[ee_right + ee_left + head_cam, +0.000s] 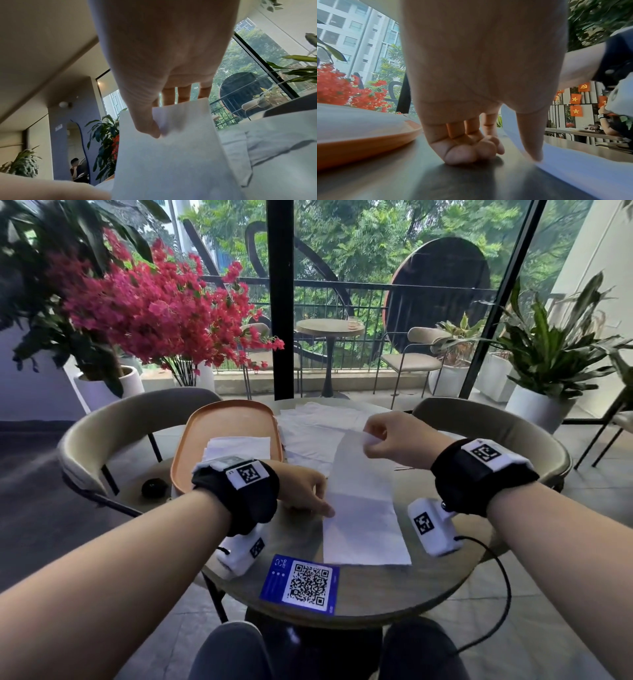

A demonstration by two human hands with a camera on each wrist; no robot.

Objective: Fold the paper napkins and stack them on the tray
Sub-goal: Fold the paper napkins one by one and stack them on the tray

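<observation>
A long white napkin [363, 508] lies with its near end flat on the round table [394, 594] and its far end lifted. My right hand [369, 440] pinches that raised far end between thumb and fingers [155, 129]. My left hand [317, 501] rests on the table at the napkin's left edge, its fingers bent onto the tabletop, and its thumb [535, 148] presses the paper's edge. The orange tray [191, 440] sits at the left and holds a stack of folded napkins [239, 446]. Loose unfolded napkins [318, 422] are piled at the back.
A blue QR card [301, 582] lies at the table's near edge. A small black round object [154, 487] sits left of the tray. Two beige chairs [120, 433] [496, 422] flank the table. A black cable [500, 577] hangs at the right.
</observation>
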